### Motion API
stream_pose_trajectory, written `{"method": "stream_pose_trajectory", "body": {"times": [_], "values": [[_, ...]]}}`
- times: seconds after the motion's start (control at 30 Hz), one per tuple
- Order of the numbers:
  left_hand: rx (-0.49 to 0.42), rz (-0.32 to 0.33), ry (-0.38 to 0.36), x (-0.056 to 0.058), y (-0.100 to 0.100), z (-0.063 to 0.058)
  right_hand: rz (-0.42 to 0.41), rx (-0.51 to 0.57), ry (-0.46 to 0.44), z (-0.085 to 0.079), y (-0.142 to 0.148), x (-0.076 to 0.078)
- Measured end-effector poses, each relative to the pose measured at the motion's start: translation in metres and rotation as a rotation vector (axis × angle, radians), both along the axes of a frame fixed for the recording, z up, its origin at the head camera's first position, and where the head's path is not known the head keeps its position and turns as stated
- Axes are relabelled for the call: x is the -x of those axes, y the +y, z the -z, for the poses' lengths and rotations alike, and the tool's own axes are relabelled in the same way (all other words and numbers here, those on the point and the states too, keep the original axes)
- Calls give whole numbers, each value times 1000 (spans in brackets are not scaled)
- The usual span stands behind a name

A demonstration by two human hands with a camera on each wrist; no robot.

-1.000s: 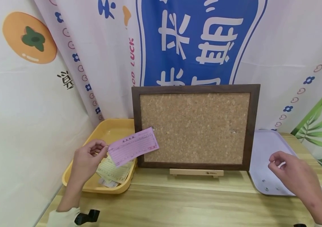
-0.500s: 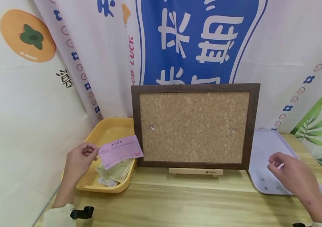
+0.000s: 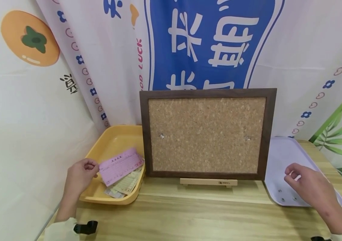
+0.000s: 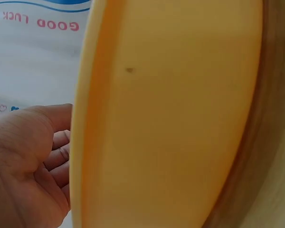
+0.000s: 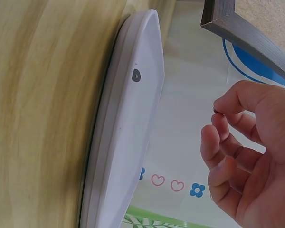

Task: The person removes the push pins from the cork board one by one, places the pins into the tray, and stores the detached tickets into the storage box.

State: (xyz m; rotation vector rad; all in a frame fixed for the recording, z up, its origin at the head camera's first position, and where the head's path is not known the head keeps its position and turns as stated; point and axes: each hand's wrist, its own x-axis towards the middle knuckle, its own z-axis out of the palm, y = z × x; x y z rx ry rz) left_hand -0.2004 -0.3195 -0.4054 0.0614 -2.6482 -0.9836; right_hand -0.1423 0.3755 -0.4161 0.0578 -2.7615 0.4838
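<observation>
My left hand [image 3: 80,174] is at the left side of the yellow basket [image 3: 93,195], its fingertips pinching the left edge of a pink printed slip [image 3: 121,165]. The slip lies tilted over several pale yellow slips [image 3: 128,182] inside. In the left wrist view the basket wall [image 4: 171,118] hides the fingertips and the paper. Over the lilac tray [image 3: 282,150], my right hand [image 3: 311,184] is raised with thumb and forefinger together. A tiny dark object [image 5: 216,111] shows between those fingertips in the right wrist view; I cannot tell its kind.
A dark-framed cork board [image 3: 207,134] stands upright in the middle on a small wooden stand [image 3: 208,182]. Small shiny pieces [image 3: 283,199] lie near the tray's front end. A printed curtain [image 3: 122,67] hangs behind the wooden table [image 3: 189,214].
My left hand has moved left and down, bringing the pink slip from in front of the board's left edge down into the basket. My right hand stays almost still.
</observation>
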Motion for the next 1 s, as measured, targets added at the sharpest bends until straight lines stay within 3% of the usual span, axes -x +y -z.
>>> {"method": "stream_pose_trajectory", "body": {"times": [0.3,0.53,0.63,0.77,1.0], "values": [[124,66,91,0,8,1,-33,14,-72,1,3,1],[171,122,165,-5,35,-6,-29,25,-86,0,0,0],[192,121,227,-7,53,-11,-37,22,-43,0,-1,0],[200,167,339,-11,80,-19,-64,18,60,1,-4,2],[187,355,464,-13,128,-29,-83,84,172,-8,-14,-2]]}}
